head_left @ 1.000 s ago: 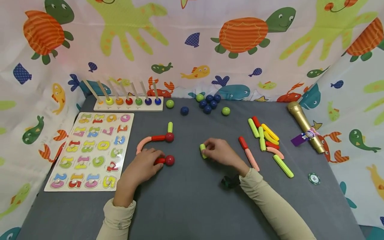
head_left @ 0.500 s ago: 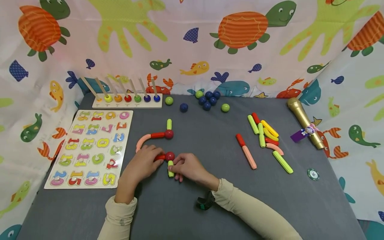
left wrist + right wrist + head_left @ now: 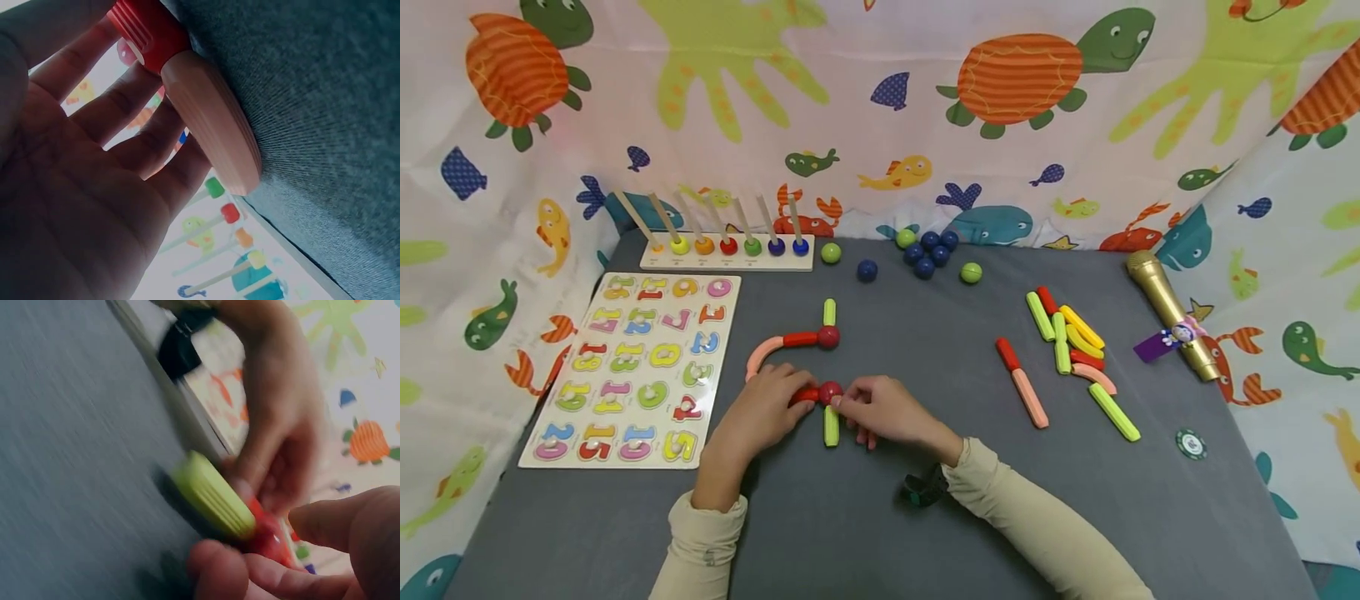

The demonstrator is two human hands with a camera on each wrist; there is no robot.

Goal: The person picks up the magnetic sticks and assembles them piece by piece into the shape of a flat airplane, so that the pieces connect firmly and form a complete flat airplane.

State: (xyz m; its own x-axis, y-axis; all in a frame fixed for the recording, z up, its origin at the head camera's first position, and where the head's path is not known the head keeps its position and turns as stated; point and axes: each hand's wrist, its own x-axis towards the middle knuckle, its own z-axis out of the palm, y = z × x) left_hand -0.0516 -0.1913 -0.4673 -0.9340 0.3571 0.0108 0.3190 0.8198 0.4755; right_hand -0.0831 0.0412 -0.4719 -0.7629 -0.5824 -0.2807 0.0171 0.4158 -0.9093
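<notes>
1. Left-hand grip (image 3: 760,410) is clamped on the lower red stick (image 3: 805,395): thumb one side, fingers the other. Most of that stick is tucked under the hand from above, with just the end by the ball poking out.
2. The pink curved piece (image 3: 212,122) joins that stick inside the hand. In the left wrist view it slants across in front of the fingers, close to the cloth. From above, it bends out past the knuckles to the upper red stick (image 3: 801,339).
3. Right-hand grip (image 3: 891,410) is at the lower red ball (image 3: 830,392), fingers curled in. The wrist view shows the ball between thumb and fingers, but it's pretty blurry, so I honestly can't tell if they're clamped on it or just resting there.
4. That ball basically sits between both hands, touching the end of the lower red stick.
5. Lower green stick (image 3: 831,427) butts up against the ball and points toward the person, just left of the right fingers. The right thumb tip is right by where they meet.
6. Further back on the counter (image 3: 820,517), the upper red ball (image 3: 828,337) has the upper green stick (image 3: 830,312) pointing away and the upper red stick on its left, well clear of the right hand.
</notes>
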